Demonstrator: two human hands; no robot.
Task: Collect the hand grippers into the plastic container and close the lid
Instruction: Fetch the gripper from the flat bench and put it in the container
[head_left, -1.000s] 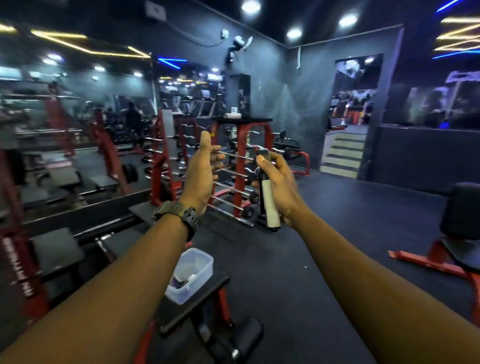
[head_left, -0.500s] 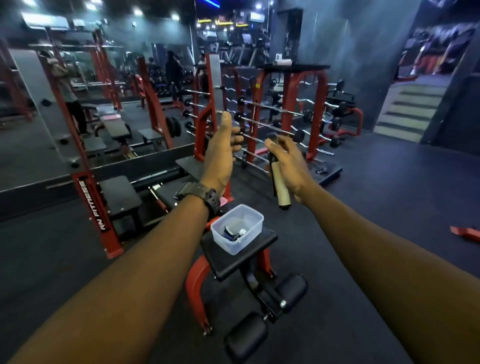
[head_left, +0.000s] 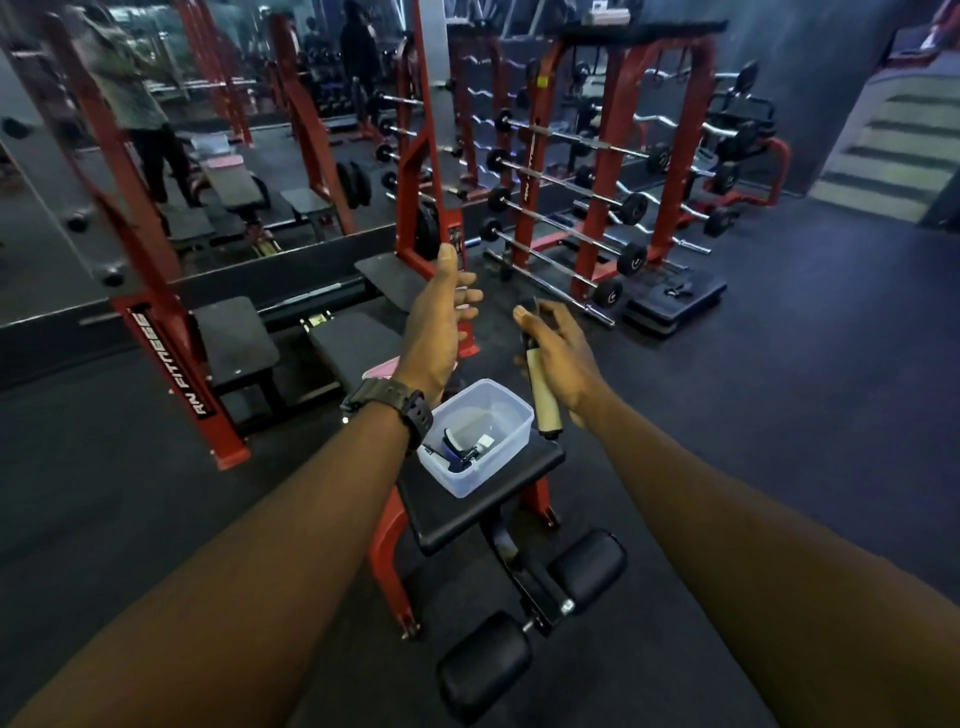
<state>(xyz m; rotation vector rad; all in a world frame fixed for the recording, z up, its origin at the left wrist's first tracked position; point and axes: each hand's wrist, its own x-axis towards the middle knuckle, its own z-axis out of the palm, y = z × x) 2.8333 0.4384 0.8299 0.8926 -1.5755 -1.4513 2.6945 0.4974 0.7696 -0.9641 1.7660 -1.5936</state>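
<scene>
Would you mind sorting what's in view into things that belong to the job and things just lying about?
Job: hand gripper in right hand; plastic container, already holding items; left hand.
Lying about: barbell rack; bench; steps.

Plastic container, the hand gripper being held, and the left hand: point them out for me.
plastic container (head_left: 511, 415): head view, on its right rim.
hand gripper (head_left: 541, 397): head view, on the tan handle below the right hand (head_left: 563, 358).
left hand (head_left: 434, 332): head view, on its back.

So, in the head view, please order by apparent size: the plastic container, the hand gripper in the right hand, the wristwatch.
1. plastic container
2. hand gripper held in the right hand
3. wristwatch
The watch is nearer the camera, so its true size is uncertain.
</scene>
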